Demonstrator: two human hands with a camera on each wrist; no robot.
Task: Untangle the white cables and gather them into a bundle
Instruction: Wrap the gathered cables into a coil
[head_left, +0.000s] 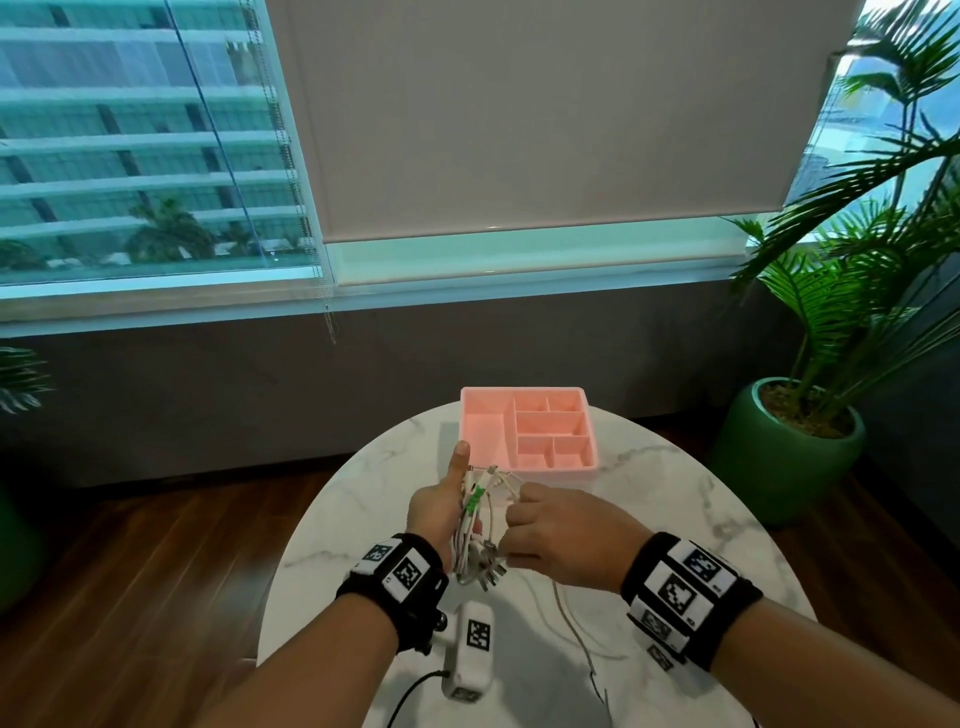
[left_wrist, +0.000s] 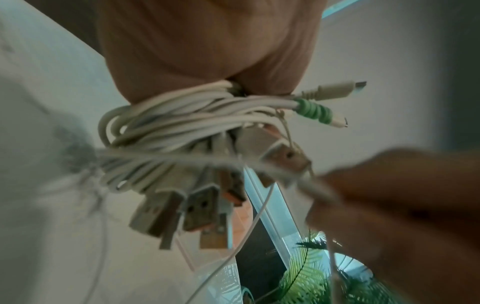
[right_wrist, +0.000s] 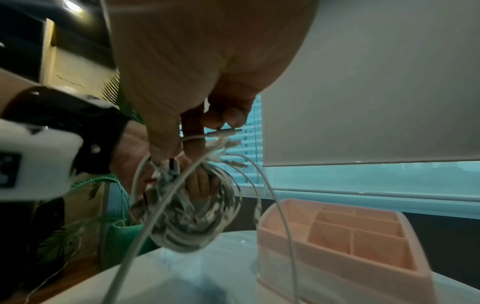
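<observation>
My left hand (head_left: 457, 501) grips a coiled bundle of white cables (head_left: 475, 522) above the table, thumb pointing up. In the left wrist view the bundle (left_wrist: 168, 123) is looped under the palm, with several USB plugs (left_wrist: 182, 209) hanging from it and a green strain relief (left_wrist: 313, 111) sticking out. Right beside the bundle, my right hand (head_left: 517, 512) pinches a white cable end (right_wrist: 224, 131) between thumb and fingertips. One loose white cable (head_left: 571, 621) trails from the hands down onto the table.
A pink divided organizer tray (head_left: 480, 431) stands on the round white marble table (head_left: 675, 499) just beyond my hands. A potted palm in a green pot (head_left: 779, 457) stands on the floor at the right. A window and wall lie behind.
</observation>
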